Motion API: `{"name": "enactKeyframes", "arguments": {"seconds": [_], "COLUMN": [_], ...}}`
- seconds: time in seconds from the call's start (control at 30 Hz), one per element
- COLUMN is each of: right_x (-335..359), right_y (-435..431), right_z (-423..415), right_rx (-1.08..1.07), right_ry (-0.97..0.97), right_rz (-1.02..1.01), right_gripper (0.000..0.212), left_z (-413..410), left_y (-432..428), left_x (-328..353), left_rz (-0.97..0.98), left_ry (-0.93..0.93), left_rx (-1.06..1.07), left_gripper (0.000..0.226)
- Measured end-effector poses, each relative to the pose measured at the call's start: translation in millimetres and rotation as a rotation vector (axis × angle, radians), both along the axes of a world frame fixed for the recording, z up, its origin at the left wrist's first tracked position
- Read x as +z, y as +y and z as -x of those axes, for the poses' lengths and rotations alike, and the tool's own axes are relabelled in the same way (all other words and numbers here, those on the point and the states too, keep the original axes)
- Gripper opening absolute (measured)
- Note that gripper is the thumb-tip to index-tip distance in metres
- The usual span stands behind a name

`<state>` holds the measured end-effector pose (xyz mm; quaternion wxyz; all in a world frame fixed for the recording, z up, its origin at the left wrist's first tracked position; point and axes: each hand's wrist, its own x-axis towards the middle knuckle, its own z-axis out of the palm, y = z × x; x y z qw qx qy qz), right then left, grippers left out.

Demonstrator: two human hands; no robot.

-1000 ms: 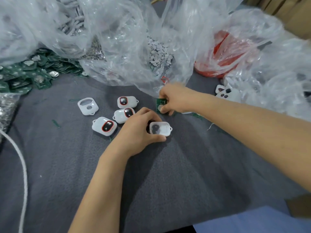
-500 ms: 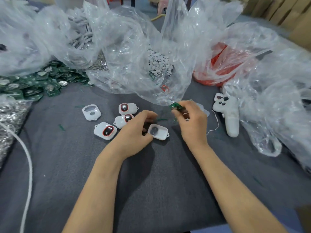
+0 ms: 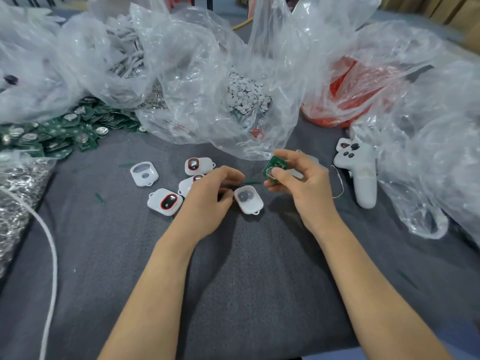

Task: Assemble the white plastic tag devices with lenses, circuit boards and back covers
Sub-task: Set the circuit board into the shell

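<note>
In the head view, the right hand (image 3: 298,183) sits at the centre of the frame, just right of the middle. It pinches a green circuit board (image 3: 275,163) between thumb and fingers, clear of the grey counter (image 3: 259,281). The board is tilted, its face with a round silvery cell turned toward the camera. Below and left of it an open white shell (image 3: 248,201) lies hollow side up on the counter. Its long axis runs from upper left to lower right, its small loop points lower right, and a dark lens shows inside. The left hand (image 3: 207,201) has curled fingers whose tips reach the shell's left edge; I cannot tell whether they grip it. Left of that hand lie red-ringed tags (image 3: 166,201) and an empty shell (image 3: 144,174). A heap of green boards (image 3: 52,139) fills the left edge, and clear plastic bags (image 3: 197,81) crowd the top. A white handle-shaped part (image 3: 365,178) lies at the right.
</note>
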<state>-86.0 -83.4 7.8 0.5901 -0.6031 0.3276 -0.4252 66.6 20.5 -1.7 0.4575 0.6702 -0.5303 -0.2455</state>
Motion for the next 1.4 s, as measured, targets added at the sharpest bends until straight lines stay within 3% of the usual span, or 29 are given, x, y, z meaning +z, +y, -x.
{"name": "enactKeyframes", "arguments": {"seconds": [0.17,0.27,0.43,0.57,0.7,0.9,1.03,1.23,1.4], "right_x": [1.7,2.9,2.9,1.6,-2.0,0.9,2.5,-3.6,-8.0], "right_y": [3.0,3.7,8.5,7.9,7.2,0.3,-4.5,5.5,7.0], "right_z": [1.8,3.7,3.6,1.7,-0.5,3.1,7.5,-1.8,-5.5], "right_rx": [0.047,0.079,0.176,0.148,0.136,-0.043,-0.1,0.051,0.04], "right_ry": [0.041,0.108,0.205,0.302,0.377,0.119,0.076,0.254,0.33], "right_rz": [-0.008,0.058,0.123,0.155,0.193,0.048,0.02,0.088,0.163], "right_gripper": [0.022,0.018,0.011,0.012,0.017,0.017,0.014,0.017,0.017], "left_z": [2.6,2.9,3.0,5.9,4.0,4.3,5.5,7.0,7.0], "left_y": [-3.7,-0.3,6.5,5.6,4.7,5.5,5.0,4.1,3.3], "left_x": [0.3,4.6,8.9,5.2,3.2,2.8,1.4,1.5,1.1], "left_rz": [0.038,0.017,-0.149,-0.169,-0.109,-0.107,-0.094,-0.048,-0.044], "left_ry": [-0.123,-0.181,-0.135,-0.24,-0.24,-0.201,-0.216,-0.276,-0.272], "left_rx": [0.091,0.136,-0.013,-0.061,-0.045,-0.046,-0.035,-0.032,-0.033], "left_gripper": [0.021,0.029,0.019,0.043,0.04,0.055,0.058,0.058,0.055]}}
